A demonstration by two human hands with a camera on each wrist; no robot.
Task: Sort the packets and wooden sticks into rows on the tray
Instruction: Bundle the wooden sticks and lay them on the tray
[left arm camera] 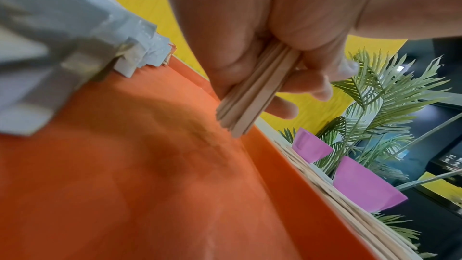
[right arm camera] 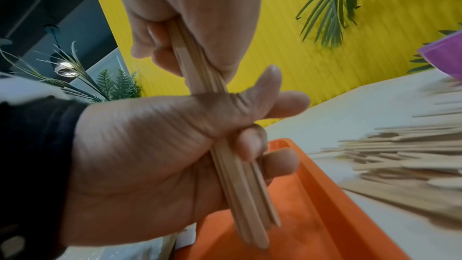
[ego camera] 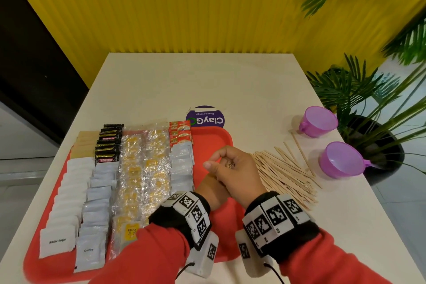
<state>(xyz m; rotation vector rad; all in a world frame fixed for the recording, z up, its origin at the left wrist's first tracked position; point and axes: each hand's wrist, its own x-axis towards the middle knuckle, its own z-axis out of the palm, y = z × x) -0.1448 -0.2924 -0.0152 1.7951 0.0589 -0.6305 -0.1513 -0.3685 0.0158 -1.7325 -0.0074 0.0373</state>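
Observation:
A red tray [ego camera: 207, 143] lies on the white table, carrying rows of white sugar packets [ego camera: 66, 193], grey coffee packets [ego camera: 99, 203], clear yellow-filled packets [ego camera: 138, 168], black Kopiko packets [ego camera: 108, 143] and red packets [ego camera: 181, 132]. Over the tray's bare right part [right arm camera: 312, 195] both hands hold one upright bundle of wooden sticks [right arm camera: 240, 185]. My right hand [ego camera: 232, 168] grips its top, where the stick ends [ego camera: 230, 164] show in the fist. My left hand [right arm camera: 250, 145] grips it lower down. The bundle's lower end [left arm camera: 250, 98] hangs just above the tray floor [left arm camera: 125, 185].
A loose pile of wooden sticks [ego camera: 283, 173] lies on the table right of the tray. Two purple cups [ego camera: 319, 121] [ego camera: 341, 159] stand beyond it near the table's right edge, with a potted palm [ego camera: 368, 99] behind. A purple sticker [ego camera: 205, 117] sits past the tray.

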